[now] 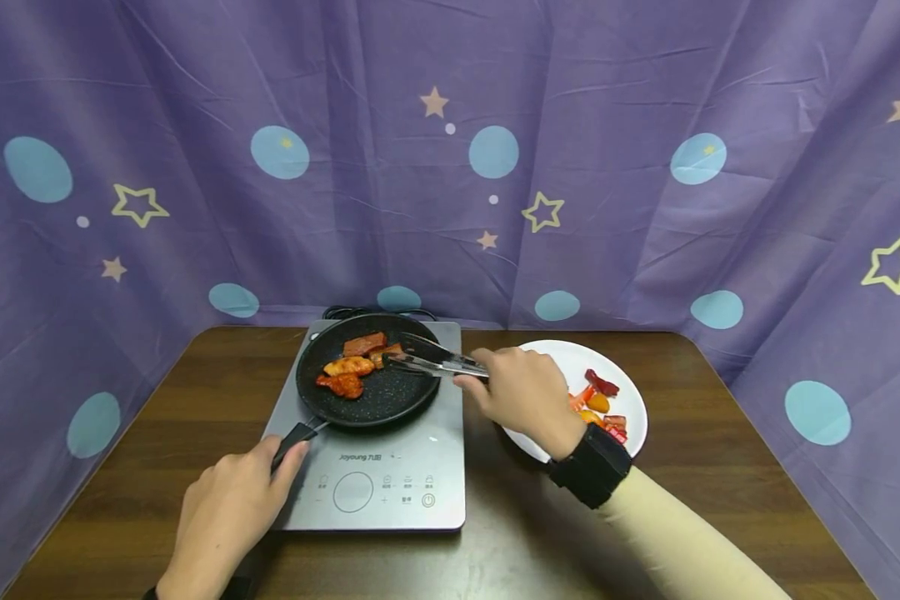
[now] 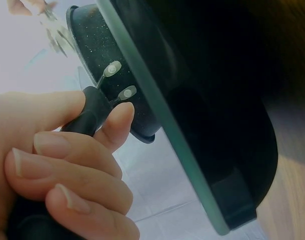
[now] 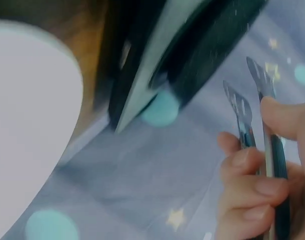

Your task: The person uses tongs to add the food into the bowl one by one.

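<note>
My left hand point(image 1: 232, 500) grips the black handle point(image 2: 90, 112) of a dark speckled frying pan point(image 1: 390, 408), its fingers curled round it in the left wrist view. The pan rests on a silver induction cooktop point(image 1: 442, 458). Inside its left half lie several pieces of food: a reddish-brown slab point(image 1: 364, 344), a yellowish-orange chicken wing point(image 1: 348, 367) and a red glazed piece point(image 1: 341, 385). My right hand point(image 1: 528, 392) holds metal tongs point(image 1: 457, 364) over the pan's right side. The tongs' tips are spread apart, near a browned piece point(image 1: 381, 357); whether they touch it I cannot tell.
A white plate point(image 1: 630, 408) with several colourful food pieces point(image 1: 598, 403) stands right of the cooktop, partly under my right wrist. A black cable point(image 1: 337, 312) lies behind the pan. The wooden table point(image 1: 705, 433) ends at a purple patterned curtain point(image 1: 390, 208).
</note>
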The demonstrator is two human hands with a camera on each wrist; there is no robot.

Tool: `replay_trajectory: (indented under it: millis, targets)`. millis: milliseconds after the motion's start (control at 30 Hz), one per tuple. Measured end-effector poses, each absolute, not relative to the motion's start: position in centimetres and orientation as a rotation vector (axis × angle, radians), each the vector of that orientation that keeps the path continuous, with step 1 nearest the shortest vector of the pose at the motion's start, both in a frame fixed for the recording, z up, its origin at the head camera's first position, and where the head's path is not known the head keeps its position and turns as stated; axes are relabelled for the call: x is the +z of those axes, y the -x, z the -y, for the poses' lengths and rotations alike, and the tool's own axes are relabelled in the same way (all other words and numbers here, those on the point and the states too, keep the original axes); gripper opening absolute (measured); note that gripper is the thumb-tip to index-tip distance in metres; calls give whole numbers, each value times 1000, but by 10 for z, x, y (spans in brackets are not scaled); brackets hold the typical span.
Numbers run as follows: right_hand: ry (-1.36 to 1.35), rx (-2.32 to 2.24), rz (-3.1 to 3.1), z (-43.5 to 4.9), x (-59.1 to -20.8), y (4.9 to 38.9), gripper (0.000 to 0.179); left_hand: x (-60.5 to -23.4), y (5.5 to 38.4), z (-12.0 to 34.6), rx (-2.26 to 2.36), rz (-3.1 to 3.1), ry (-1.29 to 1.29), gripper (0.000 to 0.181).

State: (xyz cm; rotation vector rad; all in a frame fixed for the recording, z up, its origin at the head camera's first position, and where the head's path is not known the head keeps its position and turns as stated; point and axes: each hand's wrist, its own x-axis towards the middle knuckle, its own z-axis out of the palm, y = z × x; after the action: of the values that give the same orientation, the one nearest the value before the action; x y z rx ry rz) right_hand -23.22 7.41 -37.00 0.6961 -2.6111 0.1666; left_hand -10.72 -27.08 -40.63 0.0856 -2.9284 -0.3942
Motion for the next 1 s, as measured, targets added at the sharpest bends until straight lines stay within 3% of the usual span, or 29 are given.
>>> replay_trajectory:
  millis: [300, 567, 1000]
  targets:
    - [-624, 215, 2666, -160, -369, 230, 32, -408, 106, 272, -383, 2883, -68, 48]
    - [-538, 204, 2734, -220, -372, 220, 46, -407, 106, 271, -391, 2901, -76, 51]
    - [-372, 272, 2853, -273, -387, 214, 51, -406, 106, 270, -391, 2905, -72, 52]
